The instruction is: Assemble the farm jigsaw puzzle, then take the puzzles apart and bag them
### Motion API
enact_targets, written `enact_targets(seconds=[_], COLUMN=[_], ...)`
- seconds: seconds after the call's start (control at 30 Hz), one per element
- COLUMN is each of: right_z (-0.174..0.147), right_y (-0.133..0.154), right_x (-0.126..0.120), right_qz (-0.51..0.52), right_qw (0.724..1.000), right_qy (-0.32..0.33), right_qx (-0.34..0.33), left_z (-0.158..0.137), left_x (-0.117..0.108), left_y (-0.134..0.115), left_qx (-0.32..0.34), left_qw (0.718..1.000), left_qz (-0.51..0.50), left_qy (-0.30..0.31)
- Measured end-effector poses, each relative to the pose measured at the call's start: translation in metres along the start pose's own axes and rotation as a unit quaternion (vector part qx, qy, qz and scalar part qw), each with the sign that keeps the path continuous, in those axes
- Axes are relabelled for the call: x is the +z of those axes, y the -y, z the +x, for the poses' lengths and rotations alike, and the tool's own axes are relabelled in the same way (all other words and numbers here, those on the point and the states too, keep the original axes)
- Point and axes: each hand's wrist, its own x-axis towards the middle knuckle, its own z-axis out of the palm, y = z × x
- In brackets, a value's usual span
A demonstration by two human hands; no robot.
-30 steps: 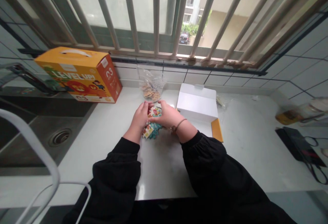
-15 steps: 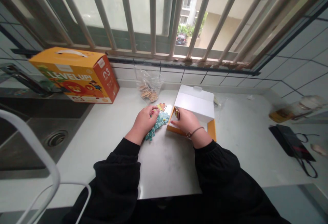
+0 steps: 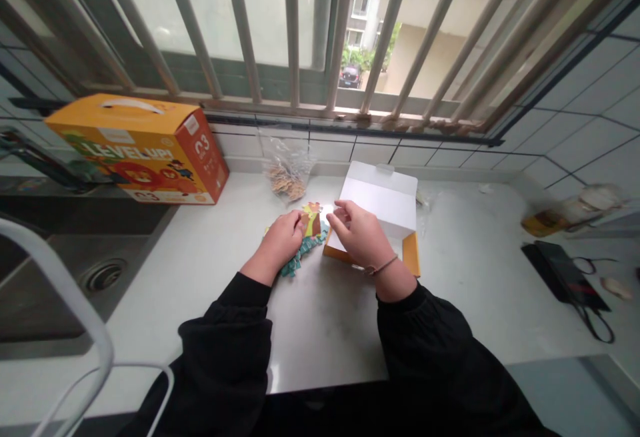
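My left hand rests over a pile of jigsaw puzzle pieces on the counter, its fingers curled against yellow and brown puzzle pieces. Beneath and beside that hand spread teal puzzle pieces, partly covered by it. Over the left side of a small carton, my right hand has its thumb and fingers apart, and I see nothing between them. The carton is orange outside and white inside, with its lid folded back. My right hand and wrist hide part of its inside.
Behind the pile stands a clear plastic bag of brown pieces. An orange box with a handle is at the back left by the sink. To the right lie a black case with a strap and a jar. A white tubular frame crosses the lower left.
The piece that was in my right hand is out of it, and its fingers have spread. More yellow and brown pieces show beside my left hand. The view has shifted slightly.
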Motion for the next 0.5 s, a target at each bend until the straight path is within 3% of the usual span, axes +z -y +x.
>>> enact_targets(seconds=[0.1,0.23,0.37,0.5], right_z=[-0.024,-0.061,-0.086,-0.099], right_y=[-0.001,-0.015,-0.037,-0.072], right_x=[0.002,-0.002,-0.031,-0.090], right_qz=[-0.147,-0.288,-0.308,-0.329], right_qw=[0.987,0.946,0.947,0.944], right_qy=[0.049,0.140,0.082,-0.019], right_qx=[-0.051,-0.040,-0.046,-0.032], left_z=[0.002,0.004,0.003,0.001], left_x=[0.001,0.002,0.002,0.005], left_y=[0.008,0.012,0.011,0.005], left_qx=[-0.017,-0.006,0.017,0.034], left_qw=[1.000,1.000,1.000,0.999], left_qz=[0.003,0.017,0.025,0.018], left_qy=[-0.015,-0.010,-0.006,0.008])
